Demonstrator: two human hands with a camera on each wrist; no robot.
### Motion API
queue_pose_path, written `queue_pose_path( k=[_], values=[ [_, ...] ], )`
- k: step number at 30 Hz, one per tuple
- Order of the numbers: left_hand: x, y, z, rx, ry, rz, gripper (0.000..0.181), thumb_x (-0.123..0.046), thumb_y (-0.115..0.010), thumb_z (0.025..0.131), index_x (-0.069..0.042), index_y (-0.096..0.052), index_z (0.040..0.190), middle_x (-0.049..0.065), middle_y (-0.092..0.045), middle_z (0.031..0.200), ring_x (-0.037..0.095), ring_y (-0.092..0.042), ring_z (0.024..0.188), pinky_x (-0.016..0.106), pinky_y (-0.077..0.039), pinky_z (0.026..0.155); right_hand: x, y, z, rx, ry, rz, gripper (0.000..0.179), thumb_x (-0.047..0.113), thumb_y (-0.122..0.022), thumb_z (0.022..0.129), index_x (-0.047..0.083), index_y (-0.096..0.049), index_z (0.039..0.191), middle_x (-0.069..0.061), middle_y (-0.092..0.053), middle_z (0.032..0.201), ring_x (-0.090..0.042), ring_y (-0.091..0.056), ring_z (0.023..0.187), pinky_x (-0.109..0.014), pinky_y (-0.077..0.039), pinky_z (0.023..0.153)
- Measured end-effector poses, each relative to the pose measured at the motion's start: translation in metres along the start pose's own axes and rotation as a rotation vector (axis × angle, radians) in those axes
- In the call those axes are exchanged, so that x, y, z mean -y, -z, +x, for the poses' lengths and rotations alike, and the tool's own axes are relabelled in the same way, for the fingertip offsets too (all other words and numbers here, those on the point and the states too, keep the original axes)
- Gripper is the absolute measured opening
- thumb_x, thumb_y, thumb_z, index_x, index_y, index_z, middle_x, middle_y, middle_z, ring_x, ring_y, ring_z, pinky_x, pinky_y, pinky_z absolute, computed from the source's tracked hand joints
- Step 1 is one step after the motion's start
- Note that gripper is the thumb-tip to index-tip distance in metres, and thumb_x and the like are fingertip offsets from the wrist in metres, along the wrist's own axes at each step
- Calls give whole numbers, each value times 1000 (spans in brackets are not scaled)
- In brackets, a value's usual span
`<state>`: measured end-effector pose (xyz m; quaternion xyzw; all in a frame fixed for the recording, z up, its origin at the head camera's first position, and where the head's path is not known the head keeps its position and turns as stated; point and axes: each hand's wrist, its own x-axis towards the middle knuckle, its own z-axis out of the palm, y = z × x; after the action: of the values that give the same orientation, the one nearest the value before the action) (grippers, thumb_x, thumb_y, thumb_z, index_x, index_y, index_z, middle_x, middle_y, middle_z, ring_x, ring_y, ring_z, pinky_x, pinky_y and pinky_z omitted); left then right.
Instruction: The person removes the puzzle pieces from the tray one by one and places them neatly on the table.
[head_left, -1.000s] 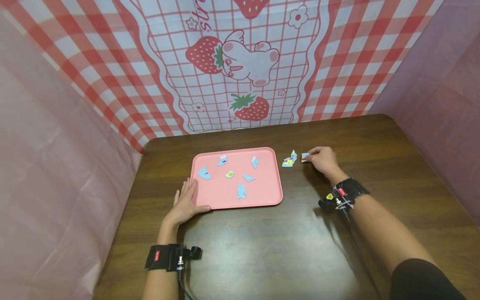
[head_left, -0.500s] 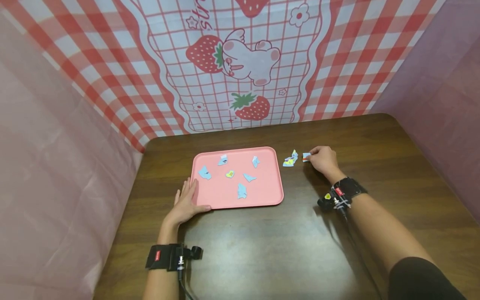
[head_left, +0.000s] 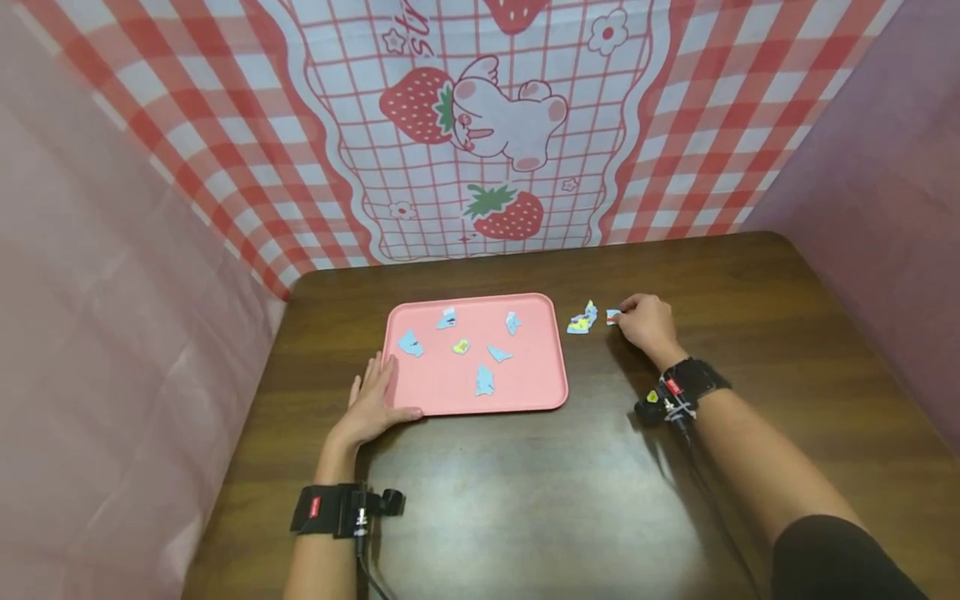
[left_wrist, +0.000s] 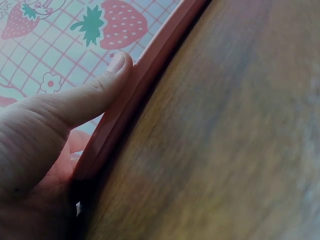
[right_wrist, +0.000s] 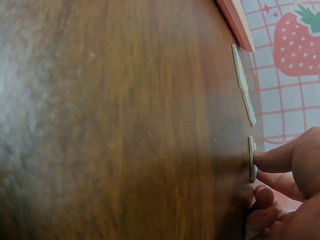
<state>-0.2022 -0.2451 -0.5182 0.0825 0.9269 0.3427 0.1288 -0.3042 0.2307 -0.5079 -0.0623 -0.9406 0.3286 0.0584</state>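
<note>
My right hand (head_left: pixel 647 323) pinches a small flat puzzle piece (head_left: pixel 612 317), light blue with a red stripe, at the tabletop right of the tray. In the right wrist view the thumb and a finger meet at that piece, seen edge-on. Just left of it lies a joined cluster of puzzle pieces (head_left: pixel 581 320) in yellow, purple and blue. My left hand (head_left: pixel 371 407) rests at the front left corner of the pink tray (head_left: pixel 442 402), fingers along the left side. Its thumb (left_wrist: pixel 97 95) lies along the front rim in the left wrist view.
Several loose pieces lie spread in the tray, mostly light blue, such as a large one (head_left: pixel 485 381), plus a yellow one (head_left: pixel 461 347). The brown table (head_left: pixel 480 500) meets a strawberry-print cloth (head_left: pixel 510 212) at the back. Cables trail from both wrist cameras.
The head view has shifted slightly. My right fingers cover a little more of the striped piece, which stays beside the cluster. The left hand holds its place at the tray.
</note>
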Motion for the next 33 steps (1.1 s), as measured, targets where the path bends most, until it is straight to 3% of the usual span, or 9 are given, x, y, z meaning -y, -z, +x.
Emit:
queue_pose_path(
  k=[7, 15, 26, 33],
  values=[
    [-1, 2, 1, -2, -1, 1, 117, -48, -81, 81, -1, -10, 161, 21, 2, 167, 36, 12, 153, 58, 11, 117, 0, 0, -1, -22, 3, -4, 23, 15, -70, 86, -2, -73, 102, -25, -70, 107, -47, -61, 104, -57, -47, 87],
    [1, 0, 0, -2, -10, 12, 117, -50, -79, 82, -1, -8, 161, 19, 2, 167, 35, 11, 153, 58, 11, 117, -1, -1, -2, -29, 5, -22, 17, 14, -66, 84, 0, -76, 87, -20, -71, 96, -43, -64, 95, -54, -50, 81],
    [0, -1, -1, 0, 5, 7, 117, -50, -79, 82, -1, -8, 161, 20, 2, 167, 35, 12, 153, 58, 11, 117, 0, 2, -2, -42, 28, -1, 25, 13, -58, 83, 1, -79, 88, -21, -73, 97, -43, -66, 91, -54, -50, 78],
    [-3, -1, -1, -1, 13, 7, 117, -48, -80, 81, 0, -8, 161, 20, 2, 167, 35, 11, 153, 57, 11, 118, -1, 3, 2, -52, 2, 52, 29, 18, -56, 85, 1, -78, 94, -19, -74, 99, -40, -65, 97, -50, -49, 85]
  ],
)
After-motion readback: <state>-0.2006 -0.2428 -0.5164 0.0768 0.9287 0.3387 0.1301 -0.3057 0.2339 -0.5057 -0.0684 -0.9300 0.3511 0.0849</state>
